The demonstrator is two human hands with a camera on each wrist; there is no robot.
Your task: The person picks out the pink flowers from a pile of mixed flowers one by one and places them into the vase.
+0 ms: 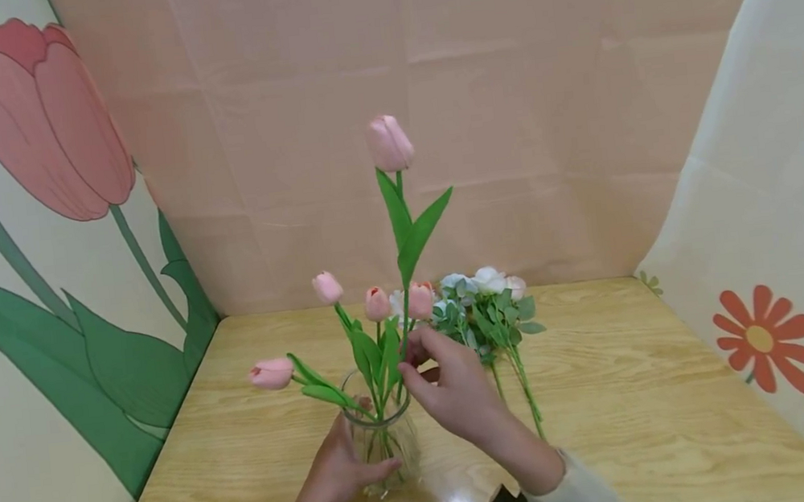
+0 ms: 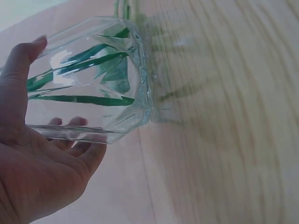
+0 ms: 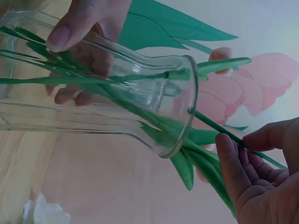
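Observation:
My left hand [image 1: 339,467] grips a clear glass vase [image 1: 407,438] on the table, thumb on the near side and fingers behind. In the left wrist view, several green stems [image 2: 79,99] show through the faceted glass [image 2: 135,112]. Between thumb and fingertips, my right hand [image 1: 459,391] pinches the stem of a tall pink tulip [image 1: 390,144] just above the rim. The right wrist view has this thin stem [image 3: 212,123] running into the vase mouth [image 3: 190,112]. Several shorter pink tulips stand in the vase, one [image 1: 272,373] leaning far left.
Behind my right hand lies a bunch of white and pale flowers [image 1: 490,280] with green leaves, stems [image 1: 528,392] pointing toward me. The wooden table [image 1: 248,460] ends at a pinkish backdrop [image 1: 505,112]. Flower-printed sheets [image 1: 27,360] flank both sides.

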